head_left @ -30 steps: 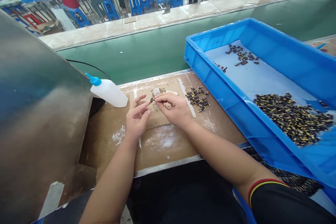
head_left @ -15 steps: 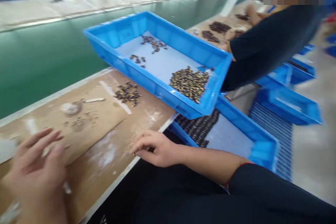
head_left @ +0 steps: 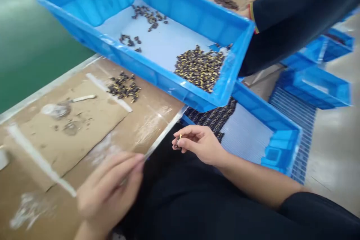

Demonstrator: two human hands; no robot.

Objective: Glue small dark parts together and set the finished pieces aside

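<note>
In the head view my right hand (head_left: 201, 144) is closed in a pinch, just off the table's front edge. Its thumb and fingers grip a small dark part with a gold-coloured piece (head_left: 178, 141). My left hand (head_left: 112, 185) is a little lower and to the left, thumb and fingers pressed together and pointing at the right hand. Motion blur hides what it pinches, if anything. Beyond the hands, a loose pile of similar dark-and-yellow parts (head_left: 123, 86) lies on the table (head_left: 152, 116). A whitish lump (head_left: 55, 110) and a thin white stick (head_left: 83, 98) rest on the cardboard (head_left: 92, 135).
A large blue tray (head_left: 157, 77) with heaped small parts juts over the table edge. Below it, another blue tray (head_left: 281, 135) holds rows of dark parts. A co-worker's dark sleeve (head_left: 298, 18) reaches in at upper right. Crumpled clear plastic (head_left: 29, 210) lies at lower left.
My left hand has come right, towards my right hand, and its spread fingers have closed together. My right hand has shifted right, and the small part in it now shows. The view has tilted down.
</note>
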